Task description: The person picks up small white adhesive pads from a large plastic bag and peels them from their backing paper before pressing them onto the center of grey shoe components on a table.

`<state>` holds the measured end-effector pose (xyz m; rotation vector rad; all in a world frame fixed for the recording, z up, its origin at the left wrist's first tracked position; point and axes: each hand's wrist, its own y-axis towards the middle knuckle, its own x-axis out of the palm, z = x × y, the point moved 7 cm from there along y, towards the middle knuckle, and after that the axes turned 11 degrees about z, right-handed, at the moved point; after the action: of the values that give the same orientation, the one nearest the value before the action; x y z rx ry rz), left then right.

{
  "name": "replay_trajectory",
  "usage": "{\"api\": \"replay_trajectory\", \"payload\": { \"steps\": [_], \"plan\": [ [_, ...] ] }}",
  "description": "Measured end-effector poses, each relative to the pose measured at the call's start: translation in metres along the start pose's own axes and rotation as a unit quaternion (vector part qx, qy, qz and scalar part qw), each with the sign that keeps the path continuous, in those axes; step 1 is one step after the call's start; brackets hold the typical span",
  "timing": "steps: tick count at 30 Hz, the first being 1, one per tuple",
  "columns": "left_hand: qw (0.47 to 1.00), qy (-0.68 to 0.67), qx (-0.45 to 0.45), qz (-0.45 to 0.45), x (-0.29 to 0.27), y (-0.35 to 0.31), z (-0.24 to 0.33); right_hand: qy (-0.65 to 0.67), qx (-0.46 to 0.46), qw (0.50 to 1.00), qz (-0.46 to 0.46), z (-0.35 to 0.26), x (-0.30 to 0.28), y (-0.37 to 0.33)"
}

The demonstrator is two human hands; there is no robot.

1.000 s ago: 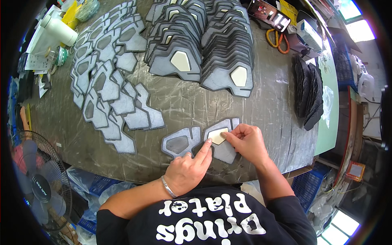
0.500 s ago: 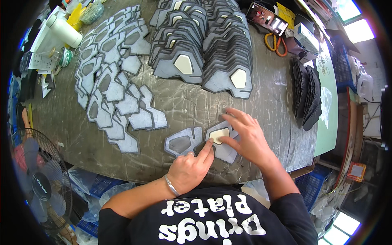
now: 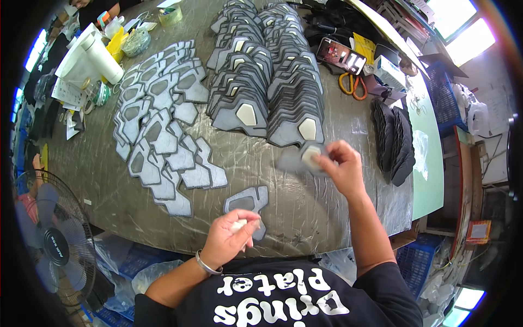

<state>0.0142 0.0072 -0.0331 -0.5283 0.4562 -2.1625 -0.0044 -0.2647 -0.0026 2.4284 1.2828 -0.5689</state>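
Clock bearings are taken from where you stand. Table (image 3: 98, 182): dark, shiny-topped, spanning your front. Two rows of stacked panels (image 3: 226, 115): twelve o'clock, overlapping, the foremost two carrying cream inserts. Spread panels (image 3: 163, 139): eleven o'clock, overlapping, with bare recesses. Held panel (image 3: 310, 155): between twelve and one, in your right hand, just short of the stacked rows; likely light, thin and foam-like, flexible yet shape-keeping, not very slippery; best taken by its outer edge, thumb above and fingers beneath, clear of the insert. Appearance: grey, with a pale angular insert; outline blurred. Lone panel (image 3: 242, 203): eleven o'clock, flat, grey with darker border, slotted, recess unfilled, partly behind your left hand. Right hand (image 3: 346, 166): one o'clock, thumb pinching the held panel, fingers bent. Left hand (image 3: 231, 234): ten o'clock, half-curled around cream material (image 3: 238, 225); piece count cannot be told.
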Motion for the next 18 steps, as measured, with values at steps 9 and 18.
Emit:
{"api": "replay_trajectory", "payload": {
  "steps": [9,18],
  "plan": [
    [0.963,0.001,-0.091,-0.253,0.017,-0.039,-0.025,-0.201,-0.167,0.900,0.348,-0.008,-0.012,-0.003],
    [0.973,-0.228,-0.042,0.005,-0.009,-0.010,-0.005,0.039,-0.211,0.974,-0.066,-0.093,0.076,-0.109]
  ]
}}
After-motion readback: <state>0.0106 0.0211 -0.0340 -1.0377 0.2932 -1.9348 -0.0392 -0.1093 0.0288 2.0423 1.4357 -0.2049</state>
